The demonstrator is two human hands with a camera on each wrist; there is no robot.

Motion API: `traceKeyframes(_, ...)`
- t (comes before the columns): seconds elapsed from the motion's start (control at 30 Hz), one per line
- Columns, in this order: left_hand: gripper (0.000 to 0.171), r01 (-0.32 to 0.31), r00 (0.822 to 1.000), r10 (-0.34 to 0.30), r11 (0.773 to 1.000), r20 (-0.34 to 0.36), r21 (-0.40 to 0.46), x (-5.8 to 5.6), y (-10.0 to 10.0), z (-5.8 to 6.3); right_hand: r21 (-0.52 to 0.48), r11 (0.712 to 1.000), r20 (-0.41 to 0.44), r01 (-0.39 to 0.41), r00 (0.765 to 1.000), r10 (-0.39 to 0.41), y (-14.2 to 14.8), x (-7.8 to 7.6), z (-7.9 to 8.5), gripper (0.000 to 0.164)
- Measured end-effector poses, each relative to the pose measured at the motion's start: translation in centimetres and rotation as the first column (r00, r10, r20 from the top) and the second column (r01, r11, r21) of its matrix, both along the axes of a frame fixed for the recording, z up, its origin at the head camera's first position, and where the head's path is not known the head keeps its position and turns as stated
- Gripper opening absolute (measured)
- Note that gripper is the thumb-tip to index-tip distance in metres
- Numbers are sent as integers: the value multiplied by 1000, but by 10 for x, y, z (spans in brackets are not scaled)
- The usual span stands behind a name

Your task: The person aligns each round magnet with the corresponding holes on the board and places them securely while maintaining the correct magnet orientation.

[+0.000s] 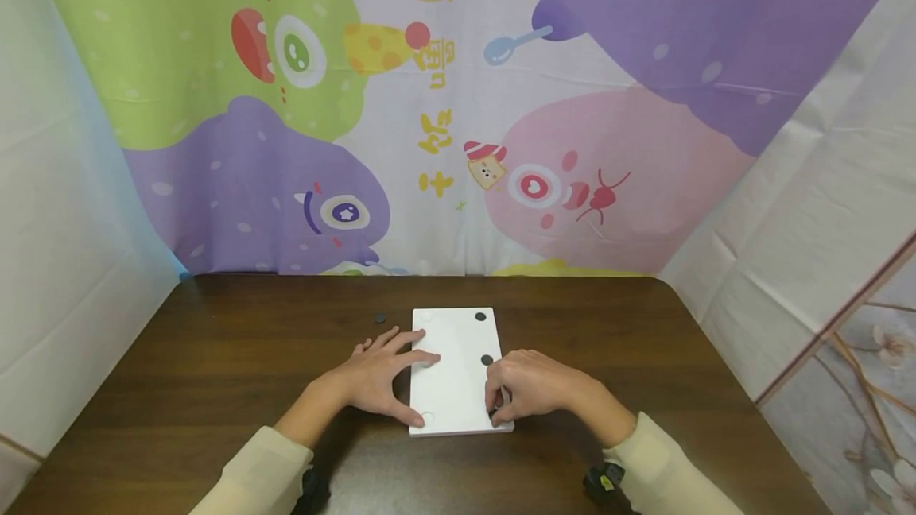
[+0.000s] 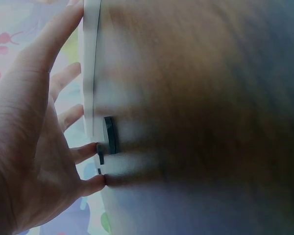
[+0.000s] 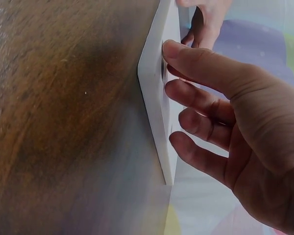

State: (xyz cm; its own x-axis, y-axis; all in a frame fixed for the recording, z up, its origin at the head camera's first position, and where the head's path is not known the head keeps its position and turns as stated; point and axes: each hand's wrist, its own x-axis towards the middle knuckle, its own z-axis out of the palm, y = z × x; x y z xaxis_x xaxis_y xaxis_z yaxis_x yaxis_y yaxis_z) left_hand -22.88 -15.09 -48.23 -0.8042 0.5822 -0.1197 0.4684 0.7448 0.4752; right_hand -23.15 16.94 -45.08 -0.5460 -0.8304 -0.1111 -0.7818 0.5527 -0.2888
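Observation:
A thin white board lies flat on the brown table. My left hand rests spread along its left side, with the thumb near a round mark at the lower left corner and fingertips on the top face. At the lower right corner, my right hand has curled fingers and holds a small black disc against the board, mostly hidden by the fingers. Two more black discs sit along the right side, one at the upper corner and one midway.
A loose black disc lies on the table left of the board. From the left wrist, a black disc shows close beyond the fingers. A cartoon-printed curtain hangs behind the table, with pale cloth at both sides.

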Motion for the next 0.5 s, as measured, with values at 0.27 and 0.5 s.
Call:
traceKeyframes(0.27,100,-2,1000,2,1000,3,2,0,0,-1,-6,1000,-6,7,1000,-7,0,0,-3,10)
traceKeyframes(0.5,100,3,1000,-3,1000,0,-1,1,0,-1,-20,1000,20,18,1000,-18,0,-1,-2,10)
